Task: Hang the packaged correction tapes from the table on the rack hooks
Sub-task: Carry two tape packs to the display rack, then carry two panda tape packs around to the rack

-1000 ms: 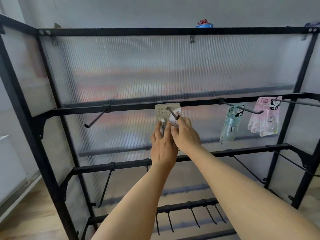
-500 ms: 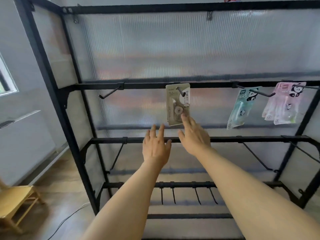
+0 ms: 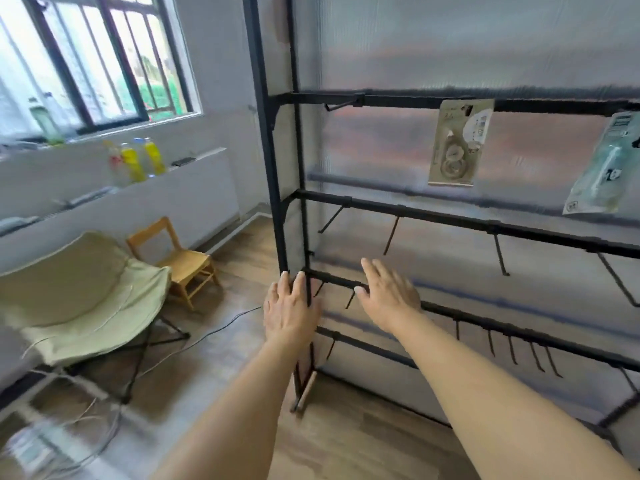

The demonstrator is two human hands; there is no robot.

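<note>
A beige packaged correction tape [image 3: 457,145] hangs from a hook on the upper bar of the black rack [image 3: 277,202]. A pale green package [image 3: 604,168] hangs to its right, partly cut off by the frame edge. My left hand [image 3: 289,308] is low in front of the rack's left post, fingers straight, holding nothing. My right hand [image 3: 388,294] is beside it, in front of a lower bar, fingers spread and empty. Both hands are well below the hung packages. The table is out of view.
Bare hooks [image 3: 341,105] stick out from the rack's bars at several levels. Left of the rack stand a green folding chair [image 3: 79,292] and a small wooden chair [image 3: 180,258]. A cable [image 3: 207,330] runs across the wooden floor. Bottles [image 3: 138,161] sit on a ledge under the window.
Both hands let go of the beige package, which now hangs on its hook, and dropped down away from it. My view has swung left, bringing the window and chairs into sight.
</note>
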